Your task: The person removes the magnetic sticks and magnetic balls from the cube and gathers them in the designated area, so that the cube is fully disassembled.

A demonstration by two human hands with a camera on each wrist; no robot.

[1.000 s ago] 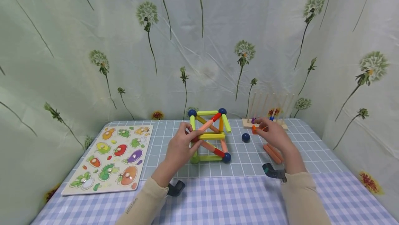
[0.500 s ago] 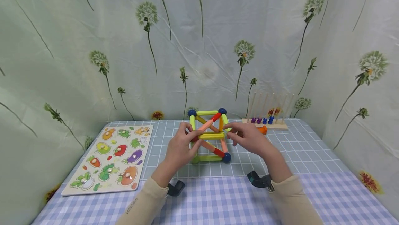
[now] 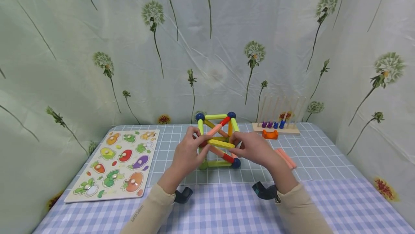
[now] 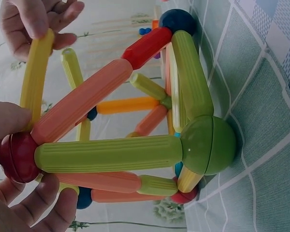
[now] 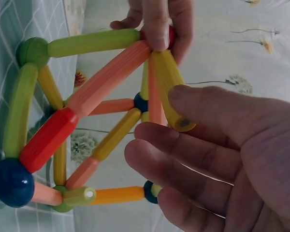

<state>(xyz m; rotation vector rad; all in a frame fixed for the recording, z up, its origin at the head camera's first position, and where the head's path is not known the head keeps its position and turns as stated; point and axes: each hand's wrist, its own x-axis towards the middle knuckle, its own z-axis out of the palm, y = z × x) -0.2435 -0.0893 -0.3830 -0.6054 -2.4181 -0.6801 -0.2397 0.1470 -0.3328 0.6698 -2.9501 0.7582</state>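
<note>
A frame of magnetic sticks and balls point(image 3: 218, 164) stands upright in the middle of the table. My left hand point(image 3: 188, 149) holds its red ball point(image 4: 19, 159) at the near left corner, thumb against the joint with a yellow stick point(image 3: 221, 143). The other end of that stick is pinched between thumb and fingers of my right hand point(image 3: 254, 148); the bare end face shows in the right wrist view. Blue balls point(image 3: 231, 115) sit at several corners, and a green ball point(image 4: 208, 145) is at the bottom. From the red ball a salmon stick point(image 5: 111, 75) runs diagonally downward.
Two loose salmon sticks point(image 3: 285, 158) lie right of my right hand. Behind them are an orange curved piece point(image 3: 270, 134) and a wooden peg stand point(image 3: 291, 130) with purple and blue beads. A vegetable puzzle board point(image 3: 152, 162) lies at the left. A floral curtain point(image 3: 214, 57) hangs behind.
My right hand has moved left from near the peg stand to the yellow stick and grips its free end, which has tipped lower. My left hand has stayed at the red ball.
</note>
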